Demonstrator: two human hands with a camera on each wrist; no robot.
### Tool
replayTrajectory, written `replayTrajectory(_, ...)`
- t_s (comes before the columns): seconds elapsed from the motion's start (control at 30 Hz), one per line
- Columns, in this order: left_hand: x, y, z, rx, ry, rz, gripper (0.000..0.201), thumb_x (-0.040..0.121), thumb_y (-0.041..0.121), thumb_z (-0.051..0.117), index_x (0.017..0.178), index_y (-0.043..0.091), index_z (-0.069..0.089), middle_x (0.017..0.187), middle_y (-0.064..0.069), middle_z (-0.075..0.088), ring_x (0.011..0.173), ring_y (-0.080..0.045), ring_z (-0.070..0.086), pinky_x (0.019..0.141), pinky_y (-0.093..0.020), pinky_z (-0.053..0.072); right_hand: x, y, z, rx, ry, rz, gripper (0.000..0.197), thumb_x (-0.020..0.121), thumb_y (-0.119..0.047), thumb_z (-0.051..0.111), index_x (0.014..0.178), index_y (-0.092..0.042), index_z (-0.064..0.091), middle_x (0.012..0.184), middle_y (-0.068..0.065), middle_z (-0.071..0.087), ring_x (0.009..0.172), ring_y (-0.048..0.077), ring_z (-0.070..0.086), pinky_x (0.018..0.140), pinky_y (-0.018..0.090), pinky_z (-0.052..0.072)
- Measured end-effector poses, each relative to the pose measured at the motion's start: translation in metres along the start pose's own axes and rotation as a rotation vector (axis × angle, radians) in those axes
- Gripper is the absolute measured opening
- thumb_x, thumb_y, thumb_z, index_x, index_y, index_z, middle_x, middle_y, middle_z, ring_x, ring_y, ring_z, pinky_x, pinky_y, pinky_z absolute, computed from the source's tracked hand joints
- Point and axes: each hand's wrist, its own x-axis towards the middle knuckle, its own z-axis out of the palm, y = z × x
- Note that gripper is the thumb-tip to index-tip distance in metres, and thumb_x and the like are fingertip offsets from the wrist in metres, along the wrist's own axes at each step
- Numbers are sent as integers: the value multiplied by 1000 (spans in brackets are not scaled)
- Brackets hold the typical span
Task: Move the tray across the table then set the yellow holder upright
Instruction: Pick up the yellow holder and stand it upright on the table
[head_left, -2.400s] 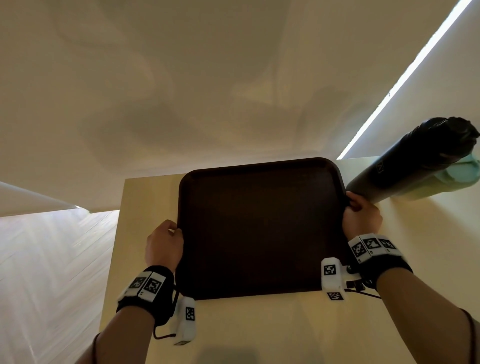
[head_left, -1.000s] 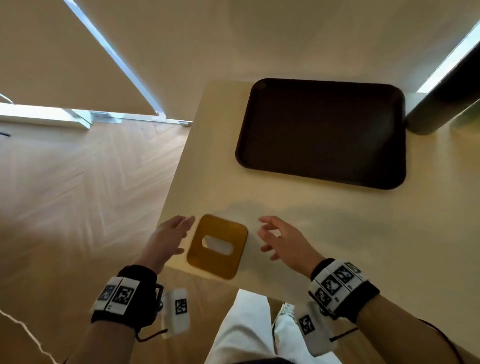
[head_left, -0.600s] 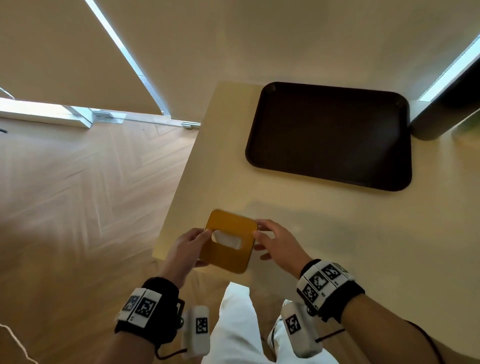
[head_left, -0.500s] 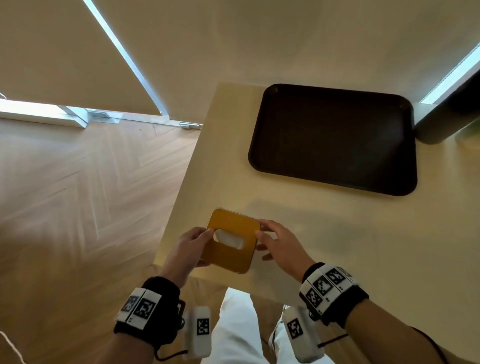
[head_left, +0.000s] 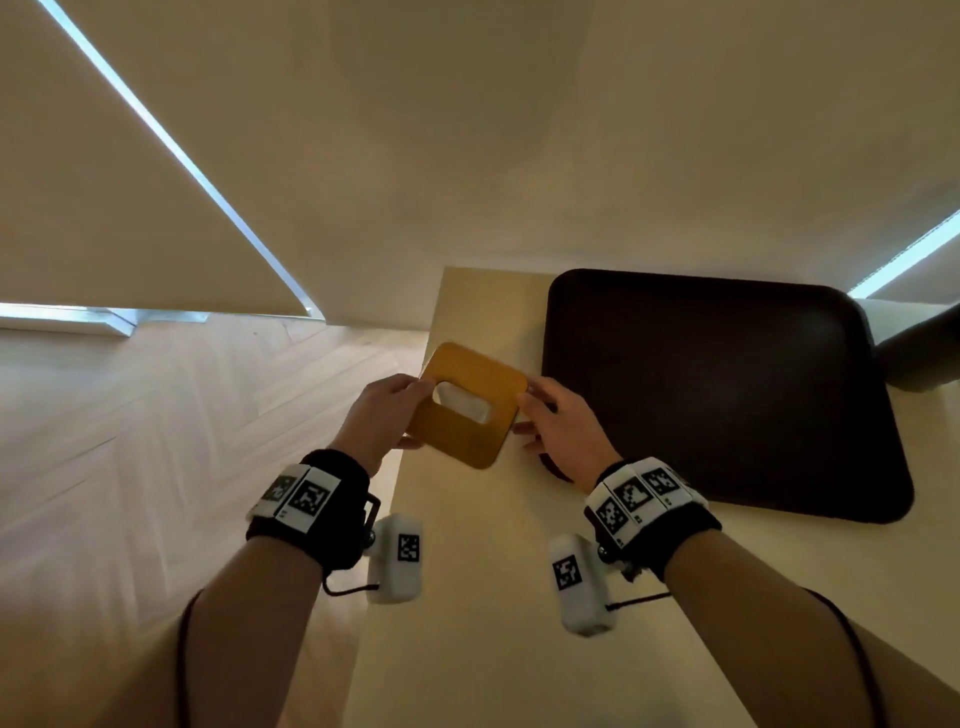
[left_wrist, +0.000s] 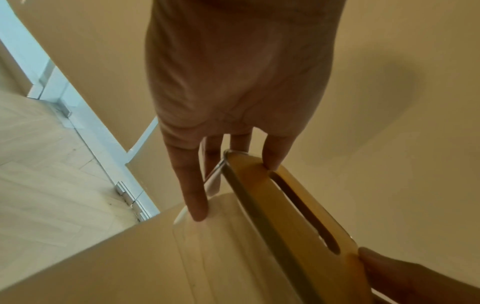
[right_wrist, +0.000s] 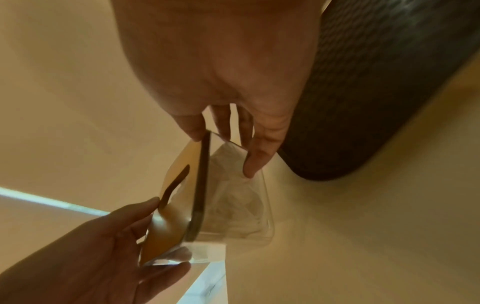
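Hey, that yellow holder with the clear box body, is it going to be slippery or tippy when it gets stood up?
Probably light: the left hand and right hand lift the yellow holder with fingertips alone. Likely stiff, since its lid and clear walls keep their shape in the right wrist view. The glossy walls may be slippery, and it could tip if stood near the table edge.

dark cylinder (head_left: 922, 353) cut off at right edge, tray (head_left: 727, 395) near corner hidden behind right hand (head_left: 558, 431)

Both hands, L (head_left: 382, 415) and R (head_left: 558, 431), grip yellow holder (head_left: 467, 410) by opposite edges, beside dark tray (head_left: 727, 395) on table (head_left: 493, 597).
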Motion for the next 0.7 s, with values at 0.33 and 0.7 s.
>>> replayTrajectory(0.33, 114, 66, -4, -17, -62, -4, 29, 88, 40, 59, 92, 11, 64, 99, -4, 59, 93, -24, 60, 82, -45, 61, 111, -56, -6, -12, 101, 51, 33, 98, -26, 45, 128, -18, 56, 114, 9, 66, 88, 25, 67, 71, 36, 55)
replayTrajectory(0.7, 164, 94, 0, -47, -89, -3, 22, 88, 35, 61, 86, 13, 61, 90, -2, 57, 88, -23, 60, 82, -46, 61, 167, -79, -17, -8, 164, 116, 33, 96, -25, 45, 126, -19, 58, 110, 8, 67, 92, 29, 69, 84, 47, 57)
